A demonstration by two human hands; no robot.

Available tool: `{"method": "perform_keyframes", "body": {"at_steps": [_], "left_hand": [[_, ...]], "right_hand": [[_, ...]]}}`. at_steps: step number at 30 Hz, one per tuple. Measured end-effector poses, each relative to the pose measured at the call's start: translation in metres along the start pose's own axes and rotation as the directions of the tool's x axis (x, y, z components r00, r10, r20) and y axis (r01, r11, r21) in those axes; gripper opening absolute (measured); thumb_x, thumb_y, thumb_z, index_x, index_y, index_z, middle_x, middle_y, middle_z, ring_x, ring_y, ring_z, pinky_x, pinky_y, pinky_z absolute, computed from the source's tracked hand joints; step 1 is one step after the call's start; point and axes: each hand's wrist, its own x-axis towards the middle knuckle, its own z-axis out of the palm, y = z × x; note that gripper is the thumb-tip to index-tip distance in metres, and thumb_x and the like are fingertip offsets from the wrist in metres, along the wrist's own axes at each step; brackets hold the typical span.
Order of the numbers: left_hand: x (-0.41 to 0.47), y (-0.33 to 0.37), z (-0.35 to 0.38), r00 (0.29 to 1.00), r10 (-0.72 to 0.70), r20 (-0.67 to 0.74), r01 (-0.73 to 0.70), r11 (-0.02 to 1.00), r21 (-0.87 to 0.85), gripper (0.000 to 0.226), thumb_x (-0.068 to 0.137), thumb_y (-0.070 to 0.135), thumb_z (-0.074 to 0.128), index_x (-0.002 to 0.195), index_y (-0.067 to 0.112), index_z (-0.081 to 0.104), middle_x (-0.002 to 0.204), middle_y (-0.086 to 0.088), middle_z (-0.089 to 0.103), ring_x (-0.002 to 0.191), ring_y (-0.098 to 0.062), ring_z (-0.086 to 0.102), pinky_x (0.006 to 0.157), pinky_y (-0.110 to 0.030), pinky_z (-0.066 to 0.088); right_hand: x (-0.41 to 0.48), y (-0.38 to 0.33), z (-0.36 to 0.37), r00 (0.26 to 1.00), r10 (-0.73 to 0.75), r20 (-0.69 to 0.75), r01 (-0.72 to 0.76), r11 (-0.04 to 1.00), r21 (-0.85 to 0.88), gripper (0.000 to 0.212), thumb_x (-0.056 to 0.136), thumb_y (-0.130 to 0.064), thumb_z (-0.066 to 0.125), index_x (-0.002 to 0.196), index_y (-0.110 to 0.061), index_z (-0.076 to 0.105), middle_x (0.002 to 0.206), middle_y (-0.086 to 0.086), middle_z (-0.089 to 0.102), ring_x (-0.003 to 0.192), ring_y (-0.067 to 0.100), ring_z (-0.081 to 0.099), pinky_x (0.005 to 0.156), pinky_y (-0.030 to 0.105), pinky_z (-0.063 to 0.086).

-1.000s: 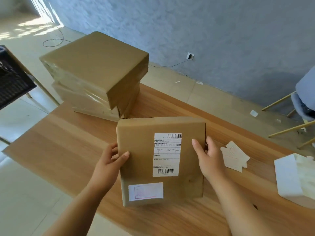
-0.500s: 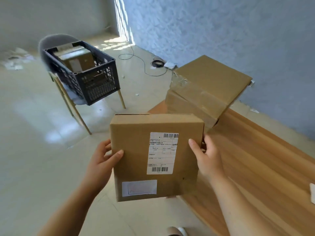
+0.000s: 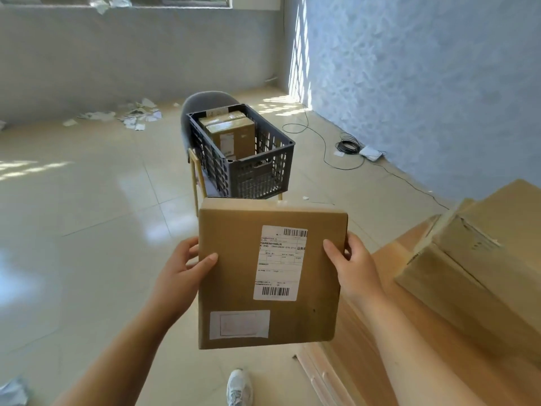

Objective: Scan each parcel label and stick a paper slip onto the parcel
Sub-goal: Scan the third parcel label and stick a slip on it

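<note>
Evidently this parcel is at the hand-off stage. A flat, square brown cardboard parcel (image 3: pixel 231 276) is held up in the air over the tiled floor, just off the end of the pale wooden bench (image 3: pixel 393 253) and touching nothing but the hands. The left hand (image 3: pixel 183 273) grips its left edge, thumb laid on the front face and fingers (image 3: pixel 191 244) curled behind. The right hand (image 3: pixel 354 271) grips the right edge the same way.

On the parcel's front sit a white printed shipping label with barcodes (image 3: pixel 281 263) and, lower left, a white paper slip (image 3: pixel 239 324) lying flat against the cardboard. With both in place, I judge the scanning and sticking finished for this one. What is left is putting it away.

Straight ahead, well apart from the parcel, a dark grey slotted plastic crate (image 3: pixel 257 171) rests on a grey chair with wooden legs (image 3: pixel 205 99). Brown labelled parcels (image 3: pixel 231 133) stand on edge in it, toward its far side. The next move probably calls for carrying the parcel forward over the near rim, tipping it upright, lowering it into the free near part and only then loosening both grips.

Large tan cardboard boxes (image 3: pixel 483 259) are stacked on the bench to the right, likely waiting for the same treatment.
</note>
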Motion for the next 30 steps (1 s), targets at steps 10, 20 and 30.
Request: {"method": "perform_keyframes", "body": {"at_steps": [10, 20, 30], "left_hand": [[0.16, 0.025, -0.041, 0.995, -0.02, -0.094, 0.019, 1.0, -0.017, 0.028, 0.085, 0.032, 0.063, 0.111, 0.038, 0.053, 0.113, 0.011, 0.063, 0.104, -0.011, 0.061, 0.084, -0.034, 0.051], [0.337, 0.053, -0.053, 0.988, 0.038, -0.153, -0.044, 0.998, -0.036, 0.025, 0.082, 0.035, 0.063, 0.105, 0.037, 0.053, 0.112, 0.008, 0.065, 0.103, -0.013, 0.063, 0.087, -0.042, 0.053], [0.532, 0.11, -0.039, 0.986, 0.113, -0.123, -0.102, 0.991, 0.091, 0.03, 0.086, 0.04, 0.056, 0.114, 0.034, 0.047, 0.117, 0.01, 0.058, 0.111, -0.015, 0.054, 0.084, -0.029, 0.046]], "right_hand": [[0.181, -0.048, 0.078, 0.994, -0.025, 0.103, 0.029, 0.999, -0.041, 0.031, 0.092, -0.047, 0.051, 0.121, -0.037, 0.048, 0.106, -0.024, 0.059, 0.095, -0.001, 0.058, 0.065, 0.012, 0.043], [0.366, -0.088, 0.126, 0.991, -0.112, 0.075, 0.122, 0.981, -0.152, 0.024, 0.093, -0.041, 0.054, 0.116, -0.036, 0.054, 0.11, -0.011, 0.049, 0.096, 0.002, 0.051, 0.083, 0.029, 0.043], [0.543, -0.136, 0.147, 0.995, -0.089, 0.05, 0.084, 0.991, 0.1, 0.034, 0.083, -0.044, 0.066, 0.114, -0.033, 0.058, 0.105, -0.019, 0.067, 0.101, 0.001, 0.061, 0.079, 0.02, 0.049]]}}
